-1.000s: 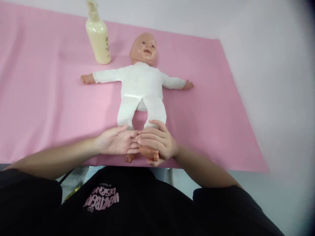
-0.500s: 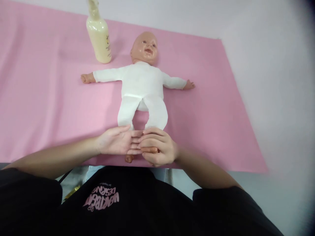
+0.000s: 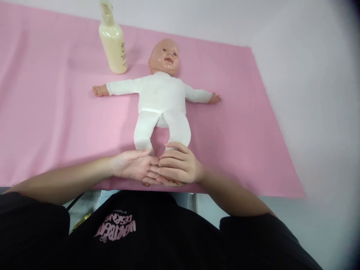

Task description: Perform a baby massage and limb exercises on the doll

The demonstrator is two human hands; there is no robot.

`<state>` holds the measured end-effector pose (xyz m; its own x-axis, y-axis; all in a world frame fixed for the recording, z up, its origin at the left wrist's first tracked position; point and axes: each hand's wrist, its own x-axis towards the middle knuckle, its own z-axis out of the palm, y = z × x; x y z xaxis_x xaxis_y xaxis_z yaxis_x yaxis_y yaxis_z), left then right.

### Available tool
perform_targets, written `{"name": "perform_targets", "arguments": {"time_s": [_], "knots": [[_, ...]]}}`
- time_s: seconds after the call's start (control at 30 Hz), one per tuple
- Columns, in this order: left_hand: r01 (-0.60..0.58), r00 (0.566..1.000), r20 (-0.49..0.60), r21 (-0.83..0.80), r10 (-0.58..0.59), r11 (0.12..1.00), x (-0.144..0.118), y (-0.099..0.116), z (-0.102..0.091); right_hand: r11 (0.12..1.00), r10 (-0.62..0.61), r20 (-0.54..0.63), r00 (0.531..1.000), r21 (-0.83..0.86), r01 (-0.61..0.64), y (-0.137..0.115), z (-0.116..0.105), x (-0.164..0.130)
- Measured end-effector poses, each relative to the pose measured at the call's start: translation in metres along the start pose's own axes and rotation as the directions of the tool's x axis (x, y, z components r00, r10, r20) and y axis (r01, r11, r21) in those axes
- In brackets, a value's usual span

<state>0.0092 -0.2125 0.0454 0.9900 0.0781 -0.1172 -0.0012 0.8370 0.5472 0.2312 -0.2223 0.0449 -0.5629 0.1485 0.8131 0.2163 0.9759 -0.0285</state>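
Covering doll's feet (image 3: 146, 182), both hands (image 3: 157, 168) overlapping

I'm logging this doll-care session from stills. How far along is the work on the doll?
Set up: the doll lies face up in its white suit on the pink mat, and the lotion bottle stands beside its head. In hand: the left hand and right hand both cover the doll's feet at the near edge. Legs, arms and torso lie untouched.

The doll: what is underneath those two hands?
The doll's feet lie under the left hand and right hand. Only one foot tip peeks out; the rest is covered. The pink sheet lies beneath.
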Motion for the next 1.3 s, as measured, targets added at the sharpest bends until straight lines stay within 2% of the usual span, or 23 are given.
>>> {"name": "perform_targets", "arguments": {"time_s": [0.2, 0.37, 0.67, 0.87, 1.07, 1.3], "knots": [[0.093, 0.993, 0.069, 0.090, -0.100, 0.992, -0.001, 0.004, 0.001, 0.991, -0.021, 0.028, 0.999, 0.134, 0.017, 0.001, -0.004, 0.001], [0.101, 0.990, 0.087, 0.095, -0.109, 0.990, -0.001, 0.004, 0.000, 0.973, -0.021, 0.014, 1.000, 0.229, 0.017, 0.002, -0.004, 0.002], [0.189, 0.981, 0.016, 0.143, -0.193, 0.972, -0.004, 0.004, -0.006, 0.986, -0.064, 0.114, 0.991, 0.159, 0.046, -0.001, -0.001, 0.000], [0.223, 0.972, 0.038, 0.168, -0.233, 0.960, -0.004, 0.005, -0.011, 0.977, -0.095, 0.181, 0.979, 0.207, 0.057, -0.001, 0.001, -0.005], [0.222, 0.974, 0.018, 0.152, -0.227, 0.963, -0.004, 0.006, -0.009, 0.969, -0.046, 0.140, 0.989, 0.245, 0.010, -0.001, -0.003, 0.000], [0.161, 0.987, -0.037, 0.034, -0.160, 0.986, -0.004, 0.002, -0.009, 0.988, -0.047, 0.045, 0.998, 0.146, 0.040, -0.002, 0.000, -0.002]]}}
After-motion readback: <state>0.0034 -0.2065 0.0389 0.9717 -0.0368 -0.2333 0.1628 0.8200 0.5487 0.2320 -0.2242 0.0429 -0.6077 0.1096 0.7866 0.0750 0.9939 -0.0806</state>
